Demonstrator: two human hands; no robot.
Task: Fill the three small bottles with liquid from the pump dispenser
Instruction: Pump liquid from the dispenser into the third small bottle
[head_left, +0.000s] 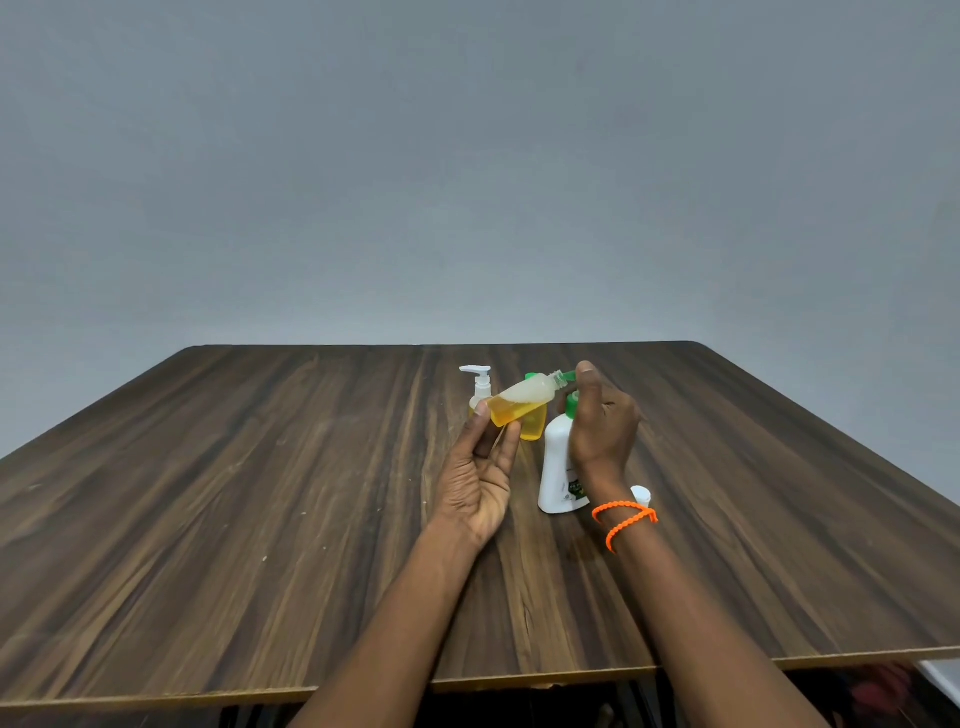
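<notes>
A dark wood-grain bench (260, 519) stands before a plain grey wall. The left hand (480, 467) pinches the base of a small clear bottle (524, 399), part full of amber liquid, between thumb and fingertips above the bench. The bottle lies tilted, its long axis rising from lower left to upper right, its open threaded neck pointing at the right hand (602, 421). That hand's fingers curl over the green top of a white bottle (558, 467); its exact hold is hidden, perhaps a grip. Behind stand a pump dispenser (479, 387) and a yellow bottle (535, 423).
</notes>
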